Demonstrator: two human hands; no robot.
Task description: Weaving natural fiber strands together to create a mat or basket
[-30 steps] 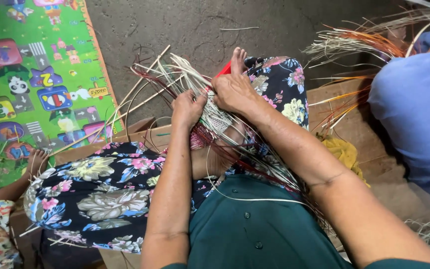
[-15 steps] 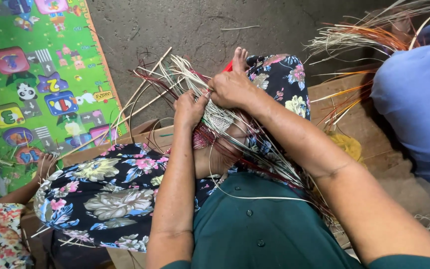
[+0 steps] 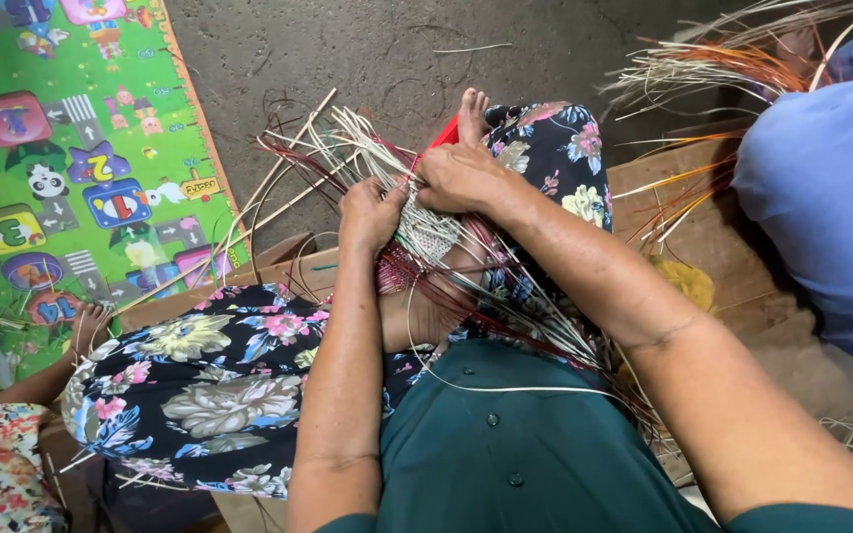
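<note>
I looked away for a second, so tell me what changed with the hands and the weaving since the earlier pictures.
Almost nothing. The left hand and right hand stay pinched on the woven strips over the knee, fingers shifting only slightly. Nothing was picked up or let go. The view drifted a little; the green mat and the neighbour in blue stayed put.

— We see pale cream strips (image 3: 367,148) with dark red ones woven in, and a red piece (image 3: 443,135) behind them.

— We also see navy trousers (image 3: 209,385) with pink and cream flowers, a dark green shirt (image 3: 505,444), a bright green play mat (image 3: 61,148) with cartoon tiles, and a blue garment (image 3: 821,197) beside orange strands (image 3: 733,69).
</note>
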